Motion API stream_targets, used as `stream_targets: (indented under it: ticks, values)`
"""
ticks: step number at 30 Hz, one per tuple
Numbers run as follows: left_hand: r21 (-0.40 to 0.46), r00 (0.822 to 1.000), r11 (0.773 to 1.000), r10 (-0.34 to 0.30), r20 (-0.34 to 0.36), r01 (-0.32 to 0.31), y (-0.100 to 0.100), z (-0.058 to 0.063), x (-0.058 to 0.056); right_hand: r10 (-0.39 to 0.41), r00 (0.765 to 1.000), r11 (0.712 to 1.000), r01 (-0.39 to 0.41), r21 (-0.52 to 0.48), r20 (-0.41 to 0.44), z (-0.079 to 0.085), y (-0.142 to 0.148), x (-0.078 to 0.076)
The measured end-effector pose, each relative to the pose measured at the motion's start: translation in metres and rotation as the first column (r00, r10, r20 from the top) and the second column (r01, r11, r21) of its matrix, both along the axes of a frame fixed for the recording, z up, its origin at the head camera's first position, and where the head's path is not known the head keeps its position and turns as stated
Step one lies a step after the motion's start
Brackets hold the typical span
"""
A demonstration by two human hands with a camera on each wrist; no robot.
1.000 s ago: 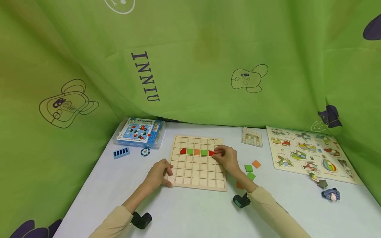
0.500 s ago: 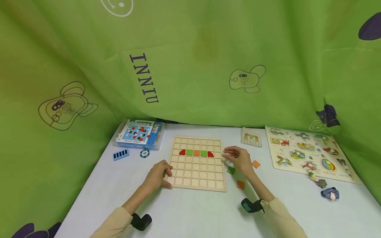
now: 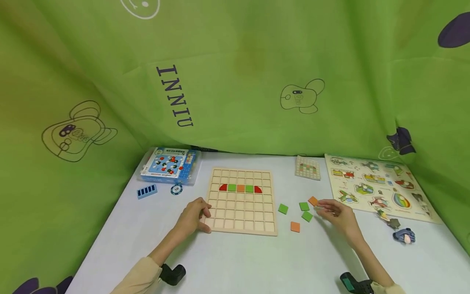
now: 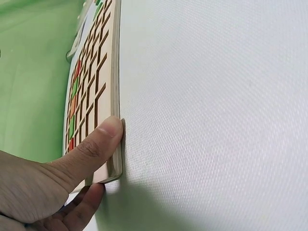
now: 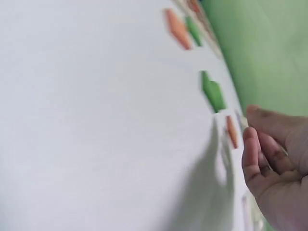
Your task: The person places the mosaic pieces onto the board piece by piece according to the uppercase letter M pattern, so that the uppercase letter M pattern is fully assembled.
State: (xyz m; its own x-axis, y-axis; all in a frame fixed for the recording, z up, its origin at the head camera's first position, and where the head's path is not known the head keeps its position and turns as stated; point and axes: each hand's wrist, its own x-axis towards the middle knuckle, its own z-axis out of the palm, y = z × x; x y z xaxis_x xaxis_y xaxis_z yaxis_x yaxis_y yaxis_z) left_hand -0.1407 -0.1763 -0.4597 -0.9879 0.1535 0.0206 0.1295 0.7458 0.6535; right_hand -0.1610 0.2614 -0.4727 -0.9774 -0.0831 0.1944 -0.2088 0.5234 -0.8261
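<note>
My left hand grips the near left corner of a wooden grid board; in the left wrist view the thumb lies on its front edge and the fingers wrap the side. One row of the board holds red quarter-round pieces at both ends, with green tiles and an orange tile between them. My right hand hovers right of the loose tiles, fingers loosely bent and holding nothing. Its fingertips are close to a loose orange tile.
Loose green tiles and another orange tile lie right of the board. A pattern card lies behind them. Further right are a picture puzzle board and small figures. A boxed set, blue block and round chip lie back left.
My right hand has let go of the right red piece, now in its cell, and moved right past the loose tiles. The left hand stays at the board's corner.
</note>
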Motion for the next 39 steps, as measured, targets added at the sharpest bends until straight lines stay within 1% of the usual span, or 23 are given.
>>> stream_targets:
  ticks: [2,4,7,10,12,14,17,21,24,27,29,33,39]
  values:
    - [-0.003,1.0,1.0,0.005,0.002,-0.005,-0.001,0.001,0.0,0.002,1.0,1.0,-0.003,0.029,0.005,-0.002,-0.003,0.008]
    - [-0.007,1.0,1.0,0.012,0.003,-0.012,-0.001,0.001,0.001,-0.013,1.0,0.998,0.013,0.063,-0.001,-0.004,-0.01,0.015]
    - [-0.006,1.0,1.0,0.01,-0.006,-0.01,-0.002,0.002,0.002,-0.063,0.998,0.99,0.064,0.127,-0.012,-0.008,-0.021,0.022]
    - [-0.001,1.0,1.0,-0.004,-0.009,0.004,-0.003,0.002,0.002,-0.108,0.992,0.979,0.116,0.165,-0.059,-0.014,-0.029,0.025]
    - [-0.002,1.0,1.0,-0.017,-0.014,0.017,-0.003,0.002,0.002,-0.133,0.986,0.975,0.148,0.168,-0.098,-0.016,-0.033,0.025]
    - [0.002,1.0,1.0,-0.018,-0.006,0.018,-0.002,0.002,0.001,-0.14,0.981,0.974,0.161,0.159,-0.133,-0.018,-0.035,0.025]
    - [0.003,1.0,1.0,-0.016,-0.005,0.016,-0.002,0.002,0.001,-0.144,0.978,0.975,0.166,0.149,-0.148,-0.017,-0.037,0.026]
    - [0.009,1.0,1.0,-0.018,-0.009,0.018,-0.002,0.002,0.0,-0.166,0.981,0.977,0.178,0.121,-0.104,-0.014,-0.037,0.027]
    - [0.009,0.999,1.0,-0.029,-0.019,0.029,-0.002,0.002,0.001,-0.173,0.983,0.983,0.176,0.059,-0.057,-0.011,-0.036,0.025]
    - [0.009,0.999,0.999,-0.032,-0.02,0.032,-0.002,0.002,0.001,-0.161,0.987,0.987,0.161,-0.01,-0.028,-0.007,-0.038,0.022]
    - [0.01,0.999,0.999,-0.034,-0.021,0.034,-0.002,0.002,0.001,-0.152,0.988,0.988,0.151,-0.039,-0.013,-0.005,-0.041,0.019]
    - [0.012,0.999,0.999,-0.039,-0.025,0.039,-0.002,0.002,0.001,-0.137,0.99,0.988,0.139,-0.073,0.027,-0.001,-0.053,0.012]
    - [0.016,0.998,0.999,-0.046,-0.035,0.047,-0.002,0.002,0.002,-0.108,0.99,0.986,0.118,-0.115,0.089,0.001,-0.08,0.001]
